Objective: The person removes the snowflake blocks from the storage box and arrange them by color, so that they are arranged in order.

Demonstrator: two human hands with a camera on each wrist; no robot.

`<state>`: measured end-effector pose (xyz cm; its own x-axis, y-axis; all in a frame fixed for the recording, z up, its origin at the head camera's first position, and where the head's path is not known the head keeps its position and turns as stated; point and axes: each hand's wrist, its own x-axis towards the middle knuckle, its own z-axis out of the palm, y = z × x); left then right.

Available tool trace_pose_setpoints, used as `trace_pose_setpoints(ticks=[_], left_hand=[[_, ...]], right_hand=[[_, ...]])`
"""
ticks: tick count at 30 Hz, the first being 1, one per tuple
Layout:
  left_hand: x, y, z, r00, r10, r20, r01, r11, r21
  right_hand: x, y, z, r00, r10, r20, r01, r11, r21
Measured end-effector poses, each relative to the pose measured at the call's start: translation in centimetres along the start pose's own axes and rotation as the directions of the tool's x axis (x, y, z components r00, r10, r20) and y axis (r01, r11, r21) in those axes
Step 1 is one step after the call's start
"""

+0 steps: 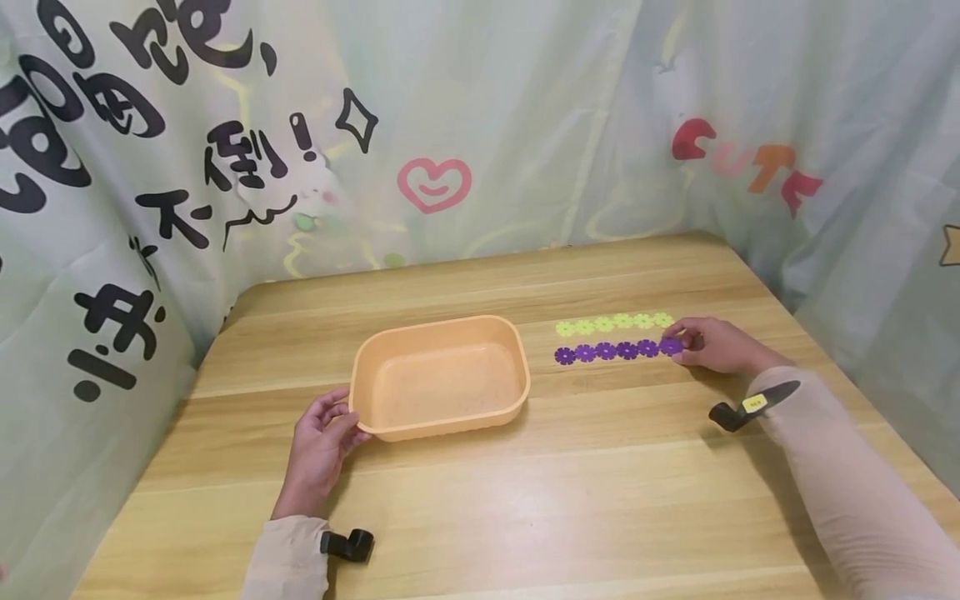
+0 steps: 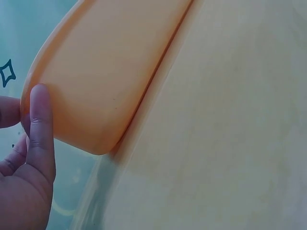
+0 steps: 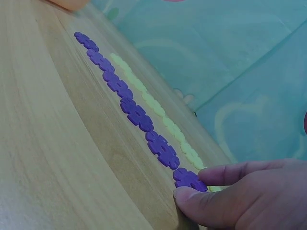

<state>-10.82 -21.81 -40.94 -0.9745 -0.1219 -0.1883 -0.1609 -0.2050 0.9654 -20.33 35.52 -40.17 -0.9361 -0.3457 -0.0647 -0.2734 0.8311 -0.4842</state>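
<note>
An orange plastic basin [image 1: 442, 379] with rounded corners sits on the table, nothing inside it. At its near left corner my left hand [image 1: 318, 446] grips the rim, thumb [image 2: 41, 127] on the inner wall and fingers outside. To the basin's right lie two rows of flower-shaped plastic discs, one purple [image 1: 605, 351] and, behind it, one yellow-green [image 1: 603, 324]. My right hand [image 1: 720, 346] pinches the purple disc [image 3: 187, 178] at the right end of its row between thumb and fingers. That disc lines up with its neighbours, and the hand partly covers the yellow row's right end.
The wooden table [image 1: 525, 508] runs back to a printed curtain [image 1: 525, 125] that hangs behind it and at both sides. Black wrist mounts [image 1: 348, 546] are strapped over both sleeves.
</note>
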Motion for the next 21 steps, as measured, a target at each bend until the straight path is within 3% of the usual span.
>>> trace_pose_setpoints(ticks=[9,15,19,21], left_hand=[[-0.3,-0.2,-0.1,1.000,0.011,-0.009,-0.011,0.999,0.042],[-0.2,0.1,-0.3,0.999,0.034,-0.010,-0.032,0.989,0.147],[0.0,1.0,-0.6,0.997,0.073,-0.009,-0.067,0.951,0.301],[0.0,1.6,-1.0,0.991,0.136,-0.016,-0.118,0.907,0.404]], right_hand=[[0.2,0.0,0.3,1.000,-0.027,-0.001,0.027,1.000,0.016],[-0.1,-0.7,0.3,1.000,0.008,-0.014,-0.007,0.999,0.032],[-1.2,-1.3,0.2,0.998,0.040,-0.052,-0.038,0.999,0.036],[-2.0,-1.7,0.1,0.993,0.051,-0.111,-0.050,0.999,0.012]])
